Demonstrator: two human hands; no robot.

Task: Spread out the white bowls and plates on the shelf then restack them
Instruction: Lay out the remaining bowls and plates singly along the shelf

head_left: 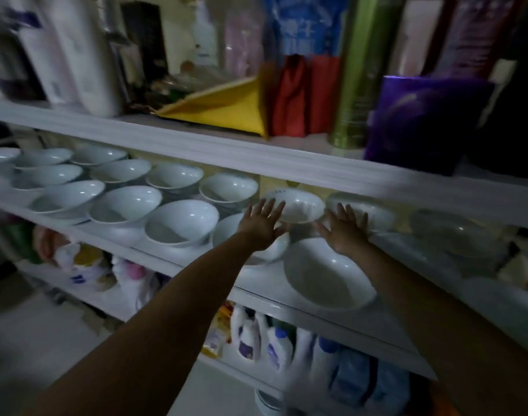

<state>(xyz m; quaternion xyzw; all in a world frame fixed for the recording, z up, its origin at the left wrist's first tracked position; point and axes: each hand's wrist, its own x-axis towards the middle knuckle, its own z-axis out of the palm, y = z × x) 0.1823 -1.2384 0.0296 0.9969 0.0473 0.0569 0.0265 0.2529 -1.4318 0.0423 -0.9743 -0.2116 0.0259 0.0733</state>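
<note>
— Between the two grips, on the middle shelf (331,321), what sits there?
— A small white bowl (301,207) with faint blue marks on its far rim. It stands upright at the back of the shelf, with the left grip (261,226) just to its left and the right grip (345,234) just to its right.
— How open are they?
— Both wide. On each, the fingers are straight and fanned apart, the back of the hand faces the camera, and nothing is held. The left thumb lies close to the small bowl's near rim, but the picture is too blurred to say whether it touches.
— And the right one?
— Its fingertips overlap another white bowl (379,214) at the back, just right of the small one. I cannot tell if there is contact there either.
— What lies under them?
— Beneath the left grip a half-hidden bowl (226,232) shows, partly covered by the wrist. Nearer the person than the right grip, by the shelf's front edge, stands a large white bowl (325,277), upright and empty.
— The rest of the white ware?
— Rows of bowls (124,202) are spread out well to the left of the left grip, all upright. Far to the right of the right grip stand some clear bowls (445,229).
— Anything else?
— Above the grips, the upper shelf (196,142) carries a yellow envelope (226,106) and a green can (358,70); below them stand bottles (256,331)
</note>
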